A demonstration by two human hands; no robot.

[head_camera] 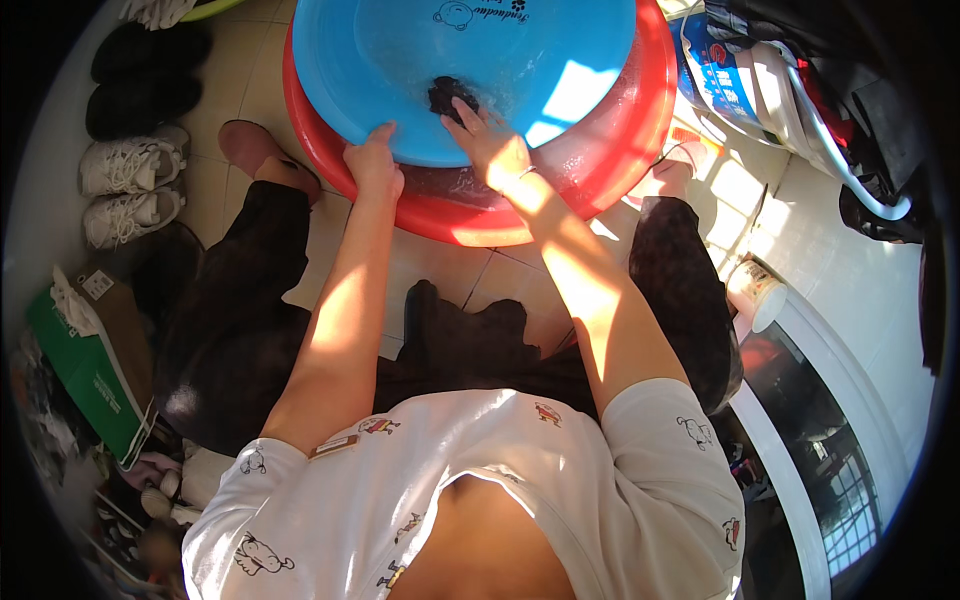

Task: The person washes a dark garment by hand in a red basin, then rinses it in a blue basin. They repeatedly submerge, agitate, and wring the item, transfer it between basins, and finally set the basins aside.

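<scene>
A blue plastic basin (420,45) with a printed bear drawing is tilted over a larger red basin (480,229), which holds foamy water. My left hand (375,165) grips the near rim of the blue basin, thumb on its inner side. Inside the blue basin, my right hand (487,142) has its fingertips on a small dark wet cloth (452,97) pressed against the wall. Some water shows around the cloth. The underside of my left hand's grip is hidden.
White sneakers (124,169) and black shoes (146,82) line the left side. A green paper bag (86,367) stands lower left. At the right are a white bucket (739,82) and a paper cup (756,294) beside a white-framed glass panel (810,435). My feet flank the basins.
</scene>
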